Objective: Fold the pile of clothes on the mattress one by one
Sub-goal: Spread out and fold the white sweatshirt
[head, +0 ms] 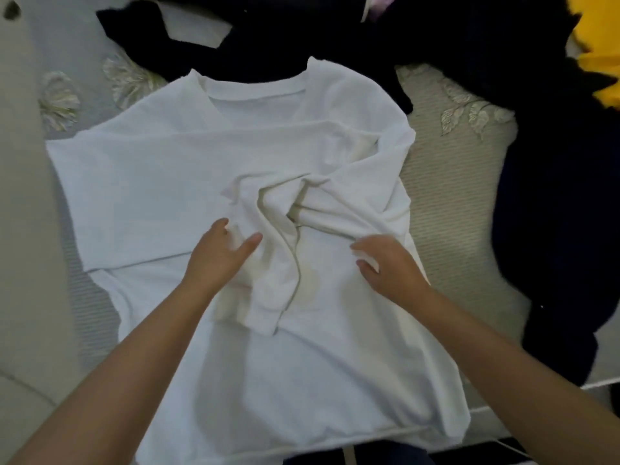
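Note:
A white long-sleeved top (188, 182) lies spread flat on the mattress (449, 203), neckline away from me. Its right sleeve (335, 203) is folded in across the chest and lies bunched in the middle. My left hand (221, 253) rests on the cloth beside the sleeve's cuff end, fingers straight and spread. My right hand (385, 263) sits on the folded sleeve at the right, its fingertips pinching a small bit of white fabric. The pile of dark clothes (369, 31) lies beyond the top's collar.
A yellow garment (597, 45) lies at the far right corner, with a pale pink piece (379, 5) at the top edge. Dark clothing (557, 213) runs down the right side. The mattress's front edge (486, 407) is just under the top's hem.

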`<state>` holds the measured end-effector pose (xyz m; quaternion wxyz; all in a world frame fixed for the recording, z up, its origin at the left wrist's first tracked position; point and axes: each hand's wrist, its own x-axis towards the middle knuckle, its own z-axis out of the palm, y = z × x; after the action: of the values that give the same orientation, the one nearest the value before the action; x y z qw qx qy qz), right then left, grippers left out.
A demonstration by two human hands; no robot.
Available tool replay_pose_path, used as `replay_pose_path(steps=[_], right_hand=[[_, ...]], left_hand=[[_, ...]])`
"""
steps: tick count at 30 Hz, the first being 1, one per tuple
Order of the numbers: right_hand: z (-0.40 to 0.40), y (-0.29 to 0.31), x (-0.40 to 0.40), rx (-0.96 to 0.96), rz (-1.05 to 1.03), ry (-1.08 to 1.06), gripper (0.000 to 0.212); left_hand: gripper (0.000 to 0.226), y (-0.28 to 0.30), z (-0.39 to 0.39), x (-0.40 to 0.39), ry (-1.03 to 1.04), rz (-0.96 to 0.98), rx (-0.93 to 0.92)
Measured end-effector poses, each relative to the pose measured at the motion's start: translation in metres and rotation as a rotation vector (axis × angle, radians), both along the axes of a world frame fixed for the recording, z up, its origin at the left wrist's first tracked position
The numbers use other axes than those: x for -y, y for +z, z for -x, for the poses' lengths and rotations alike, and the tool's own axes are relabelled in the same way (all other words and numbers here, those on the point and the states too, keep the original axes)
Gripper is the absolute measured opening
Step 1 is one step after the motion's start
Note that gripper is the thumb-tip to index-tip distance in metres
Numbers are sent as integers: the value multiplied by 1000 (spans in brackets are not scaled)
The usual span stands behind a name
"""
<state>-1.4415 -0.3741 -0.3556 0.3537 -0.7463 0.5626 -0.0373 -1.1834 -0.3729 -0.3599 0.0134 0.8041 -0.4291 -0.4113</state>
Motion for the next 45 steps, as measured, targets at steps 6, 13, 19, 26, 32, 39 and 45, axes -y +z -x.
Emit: replay_pose_path(steps=[6,13,19,26,32,39,45], right_hand=[[-13,-13,26,-284,116,-189,64],[9,-1,25,-51,483,370,32],[31,-8,21,-258,223,582,42],[9,6,114,-387,280,267,40],[26,7,169,-789,135,414,23],[52,7,225,-1080,177,235,19],[47,-28,227,-1006,273,21,30]], left_hand=[[50,-22,5,-50,2,-97,306],[21,5,-60,-11,-65,193,356],[25,13,-100,9,-166,180,715],[47,-21,-51,6,-225,245,401],[42,-44,-43,38,-360,164,422],[15,-25,-36,79,-469,467,501],[23,-38,-40,129,-392,250,684]])
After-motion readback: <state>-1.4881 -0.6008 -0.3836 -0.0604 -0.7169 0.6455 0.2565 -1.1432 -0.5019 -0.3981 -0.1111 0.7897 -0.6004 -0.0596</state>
